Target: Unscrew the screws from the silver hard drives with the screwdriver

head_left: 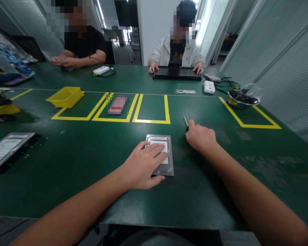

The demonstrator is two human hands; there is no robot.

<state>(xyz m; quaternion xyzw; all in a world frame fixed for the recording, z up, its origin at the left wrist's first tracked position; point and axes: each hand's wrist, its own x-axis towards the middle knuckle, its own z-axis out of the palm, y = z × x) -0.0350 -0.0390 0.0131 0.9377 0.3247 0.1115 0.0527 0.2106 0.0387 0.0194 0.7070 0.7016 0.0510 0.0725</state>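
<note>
A silver hard drive (170,160) lies flat on the green table in front of me, its white label partly covered. My left hand (149,162) rests on it with fingers stretched across the top and the thumb by its near edge. To the right of the drive, my right hand (200,136) is closed around a small screwdriver (185,121). Its thin metal shaft points up and left, away from the drive; most of the handle is hidden in my fist.
Yellow tape outlines (151,121) cross the table. A yellow bin (66,97) and a blurred pinkish item (118,105) sit left of centre. A larger drive-like unit (9,150) lies left, a metal bowl (242,100) right. Two people sit opposite, one touching a black panel (177,73).
</note>
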